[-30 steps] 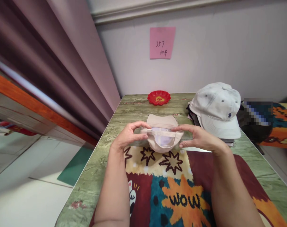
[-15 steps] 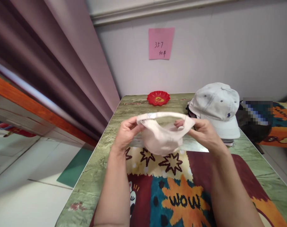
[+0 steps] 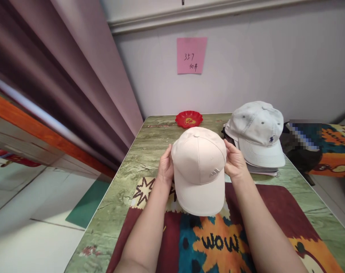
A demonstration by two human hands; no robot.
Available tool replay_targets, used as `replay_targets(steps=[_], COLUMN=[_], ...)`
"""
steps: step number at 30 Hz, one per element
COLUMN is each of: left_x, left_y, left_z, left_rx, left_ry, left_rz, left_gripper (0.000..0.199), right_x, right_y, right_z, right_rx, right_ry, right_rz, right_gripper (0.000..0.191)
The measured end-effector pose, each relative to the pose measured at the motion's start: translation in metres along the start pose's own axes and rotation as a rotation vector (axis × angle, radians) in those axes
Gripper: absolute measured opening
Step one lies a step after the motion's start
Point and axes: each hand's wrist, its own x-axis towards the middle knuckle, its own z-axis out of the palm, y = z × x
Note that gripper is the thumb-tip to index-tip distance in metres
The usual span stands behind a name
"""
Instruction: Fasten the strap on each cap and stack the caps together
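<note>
A cream cap (image 3: 199, 167) is crown up, its brim toward me, over the patterned mat (image 3: 212, 242). My left hand (image 3: 166, 165) grips the cap's left edge, with some fingertips hidden behind it. On the opposite side, my right hand (image 3: 234, 159) holds the right edge between thumb and fingers. Small slanted stripes mark the cap's front. Right of my right hand, a pale grey cap (image 3: 256, 132) with a small dark logo lies on top of other caps.
A red scalloped dish (image 3: 189, 119) sits at the back of the wood-patterned table (image 3: 118, 185). Behind it, a pink note (image 3: 191, 55) is stuck to the wall. A curtain hangs at the left. Dark items and another patterned mat lie beyond the table's right edge.
The cream cap has turned from its back opening facing up to crown up with the brim toward me. Both hands still hold its sides.
</note>
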Motion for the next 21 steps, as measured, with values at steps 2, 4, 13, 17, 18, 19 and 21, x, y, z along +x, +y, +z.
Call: replay_targets(steps=[2, 4, 13, 17, 18, 19, 21], left_x=[-0.006, -0.013, -0.022, -0.016, -0.013, -0.01, -0.003], left_y=[-0.004, -0.009, -0.014, -0.008, -0.005, -0.003, 0.005], left_z=[-0.004, -0.007, -0.005, 0.001, 0.0, -0.001, -0.007], left_rx=[-0.034, -0.046, 0.15, 0.188, 0.173, 0.149, 0.075], left_ry=[-0.06, -0.11, -0.102, -0.085, -0.076, -0.058, 0.004], left_rz=[-0.019, -0.032, 0.081, 0.161, 0.188, 0.219, 0.281], left_gripper=[0.053, 0.067, 0.076, 0.07, 0.067, 0.064, 0.057], right_x=[0.002, 0.001, -0.006, -0.016, -0.018, -0.019, -0.021], right_y=[0.003, 0.007, 0.013, 0.011, 0.011, 0.011, 0.012], right_z=[-0.004, -0.005, 0.003, 0.001, 0.0, 0.0, 0.003], right_rx=[0.044, 0.069, -0.301, -0.384, -0.406, -0.434, -0.482], right_ry=[-0.035, -0.057, -0.034, -0.094, -0.122, -0.16, -0.261], right_rz=[-0.007, -0.016, -0.092, -0.145, -0.125, -0.083, 0.038], right_gripper=[0.021, 0.025, 0.039, 0.05, 0.051, 0.051, 0.05])
